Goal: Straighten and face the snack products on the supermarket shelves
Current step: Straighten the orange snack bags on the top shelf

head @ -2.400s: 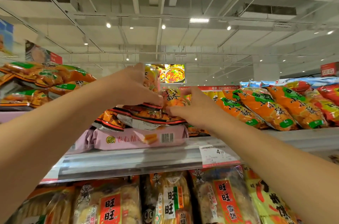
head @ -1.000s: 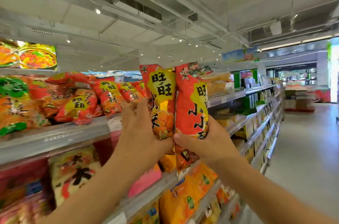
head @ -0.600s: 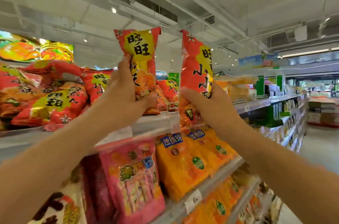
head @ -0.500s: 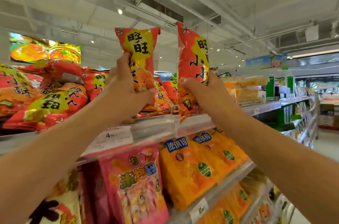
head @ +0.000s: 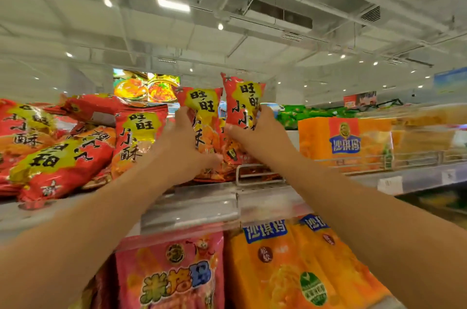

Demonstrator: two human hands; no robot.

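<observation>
Head view: the left hand [head: 177, 152] gripped one red snack bag [head: 204, 116] and the right hand [head: 255, 136] another red snack bag [head: 242, 104], fingers curled round each. Both bags stood upright, side by side, over the top shelf [head: 202, 202], beside toppled red bags [head: 63, 162].

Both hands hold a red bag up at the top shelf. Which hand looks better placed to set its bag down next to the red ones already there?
Probably the left hand: its bag hangs right beside the upright red bag.
</observation>
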